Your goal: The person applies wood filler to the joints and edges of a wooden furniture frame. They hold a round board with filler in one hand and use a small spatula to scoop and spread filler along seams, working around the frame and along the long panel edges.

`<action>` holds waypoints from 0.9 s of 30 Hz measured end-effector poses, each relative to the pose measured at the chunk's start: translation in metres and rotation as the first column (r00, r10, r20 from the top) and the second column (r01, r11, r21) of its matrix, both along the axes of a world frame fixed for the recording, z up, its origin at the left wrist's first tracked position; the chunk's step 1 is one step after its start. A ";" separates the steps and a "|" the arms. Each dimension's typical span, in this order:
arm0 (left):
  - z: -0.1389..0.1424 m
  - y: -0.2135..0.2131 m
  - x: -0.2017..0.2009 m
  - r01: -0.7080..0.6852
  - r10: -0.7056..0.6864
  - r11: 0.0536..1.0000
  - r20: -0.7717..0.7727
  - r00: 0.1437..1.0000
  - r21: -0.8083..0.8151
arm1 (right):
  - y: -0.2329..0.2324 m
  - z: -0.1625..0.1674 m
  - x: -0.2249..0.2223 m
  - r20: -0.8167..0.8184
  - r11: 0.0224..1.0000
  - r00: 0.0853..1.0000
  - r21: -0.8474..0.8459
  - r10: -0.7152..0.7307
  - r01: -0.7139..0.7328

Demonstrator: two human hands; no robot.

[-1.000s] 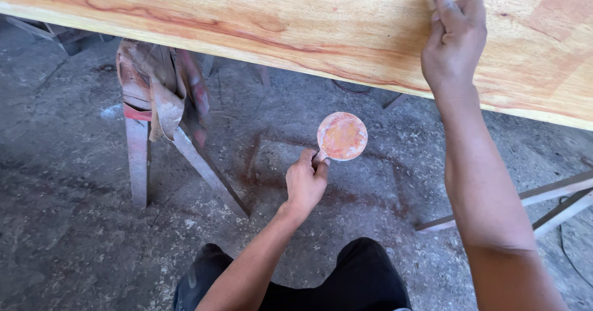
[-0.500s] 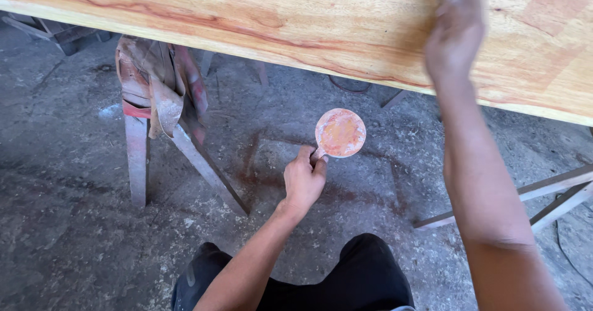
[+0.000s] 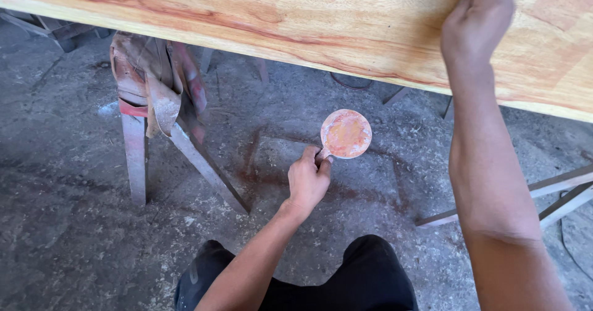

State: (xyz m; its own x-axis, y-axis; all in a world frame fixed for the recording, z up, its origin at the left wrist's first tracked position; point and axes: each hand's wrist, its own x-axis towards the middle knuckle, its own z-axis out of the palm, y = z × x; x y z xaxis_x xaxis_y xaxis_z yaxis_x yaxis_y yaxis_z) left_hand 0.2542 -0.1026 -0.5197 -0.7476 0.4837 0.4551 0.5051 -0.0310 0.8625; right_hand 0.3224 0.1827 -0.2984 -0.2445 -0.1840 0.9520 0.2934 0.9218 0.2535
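A long pale wooden board (image 3: 296, 24) with reddish grain streaks runs across the top of the head view. My right hand (image 3: 479, 21) lies on its surface at the upper right, fingers pressing down on something I cannot make out. Below the board, my left hand (image 3: 309, 178) is closed around the short handle of a small round dish (image 3: 346, 134), which is coated in orange-pink paste and held level above the floor.
A metal trestle leg (image 3: 136, 163) draped with stained rags (image 3: 157, 82) stands at the left under the board. More metal bars (image 3: 556, 193) cross at the right. The concrete floor (image 3: 74, 224) is dusty with reddish stains. My dark trousers (image 3: 364, 280) show at the bottom.
My right hand has slid a little up and to the right on the board. The left hand with the round dish has stayed nearly still.
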 end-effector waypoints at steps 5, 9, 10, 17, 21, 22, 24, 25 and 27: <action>-0.005 0.003 -0.006 -0.007 0.007 0.999 0.016 1.000 -0.034 | -0.009 -0.027 0.024 0.029 0.997 0.999 -0.076 -0.013 0.015; -0.011 0.005 -0.013 -0.029 0.029 1.000 0.007 1.000 -0.008 | -0.045 -0.071 0.037 0.182 0.985 0.983 -0.173 0.024 0.008; -0.012 0.005 -0.015 -0.031 0.031 1.000 -0.006 0.999 0.003 | -0.053 -0.077 0.039 0.189 0.987 0.981 -0.158 0.034 -0.004; -0.017 0.005 -0.019 -0.061 0.061 0.998 -0.022 0.998 -0.016 | -0.058 -0.066 0.021 0.209 0.996 0.977 -0.083 0.042 -0.025; -0.018 0.004 -0.018 -0.072 0.072 0.997 0.005 0.997 -0.004 | -0.051 -0.055 0.023 0.180 0.999 0.983 0.027 -0.027 0.022; -0.017 0.003 -0.017 -0.072 0.072 0.997 0.010 0.997 0.003 | -0.052 -0.055 0.026 0.165 0.997 0.985 0.065 -0.055 0.044; -0.016 0.003 -0.016 -0.062 0.062 0.998 0.031 0.998 -0.014 | -0.055 -0.058 0.030 0.150 0.991 0.984 0.101 -0.101 0.086; -0.016 0.003 -0.016 -0.062 0.062 0.998 0.040 0.997 -0.018 | -0.058 -0.062 0.034 0.150 0.990 0.982 0.097 -0.117 0.103; -0.015 0.002 -0.017 -0.074 0.074 0.997 0.034 0.997 -0.008 | -0.061 -0.068 0.033 0.157 0.994 0.982 0.056 -0.104 0.096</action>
